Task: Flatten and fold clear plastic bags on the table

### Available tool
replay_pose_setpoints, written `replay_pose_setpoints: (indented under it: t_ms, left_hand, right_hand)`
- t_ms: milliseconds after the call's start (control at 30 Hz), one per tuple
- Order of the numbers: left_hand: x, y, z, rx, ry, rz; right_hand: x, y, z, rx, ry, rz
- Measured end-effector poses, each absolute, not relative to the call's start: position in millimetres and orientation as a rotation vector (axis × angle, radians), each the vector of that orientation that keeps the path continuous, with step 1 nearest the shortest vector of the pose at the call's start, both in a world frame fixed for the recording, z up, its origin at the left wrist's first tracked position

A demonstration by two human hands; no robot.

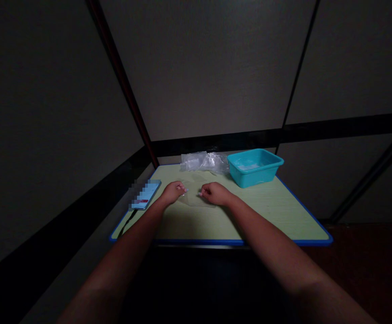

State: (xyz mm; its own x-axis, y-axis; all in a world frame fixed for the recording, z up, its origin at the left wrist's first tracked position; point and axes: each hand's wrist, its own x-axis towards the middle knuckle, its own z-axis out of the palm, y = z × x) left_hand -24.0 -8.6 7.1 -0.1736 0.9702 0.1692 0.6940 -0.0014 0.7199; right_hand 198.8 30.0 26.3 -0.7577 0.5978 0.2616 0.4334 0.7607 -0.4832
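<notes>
A thin, see-through plastic bag (196, 199) lies spread on the table between my two hands, its outline faint against the pale top. My left hand (174, 192) pinches its left side with thumb and fingers. On the right side, my right hand (214, 193) is closed in a similar pinch, fingers curled inward. Behind them, a heap of clear plastic bags (204, 161) rests at the table's far edge.
A turquoise plastic basin (258, 176) stands at the back right, with something clear and whitish inside. At the left edge lies a phone or tablet (145, 195), partly blurred, with a dark strap below it. The table (196, 229) has a blue rim; dark panelled walls enclose its back and left.
</notes>
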Motion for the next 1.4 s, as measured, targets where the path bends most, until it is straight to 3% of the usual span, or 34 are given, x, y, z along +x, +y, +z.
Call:
replay_pose_setpoints:
  t_ms: [600,900,1067,1167,1300,1400]
  left_hand:
    - [-3.5,-16.1,1.5,2.065,2.22,0.783]
    - [3.0,-22.5,6.0,2.183,2.278,0.606]
    - [2.9,-20.6,6.2,2.225,2.257,0.561]
    - [-2.9,-24.9,14.6,2.233,2.26,0.647]
    - [-13.3,-52.0,29.1,2.113,2.435,1.095]
    - [-13.8,-84.6,26.1,2.308,2.237,0.962]
  right_hand:
    - [194.1,20.5,23.1,-0.76,-2.677,0.556]
    - [183.7,20.6,9.3,-0.34,-2.523,0.485]
    - [179.8,22.2,3.8,-0.246,-2.512,0.696]
    - [181.1,21.9,2.6,-0.312,-2.609,0.797]
    - [184.5,20.8,4.1,-0.434,-2.747,0.791]
    - [185.0,19.5,5.1,-0.419,-2.777,0.774]
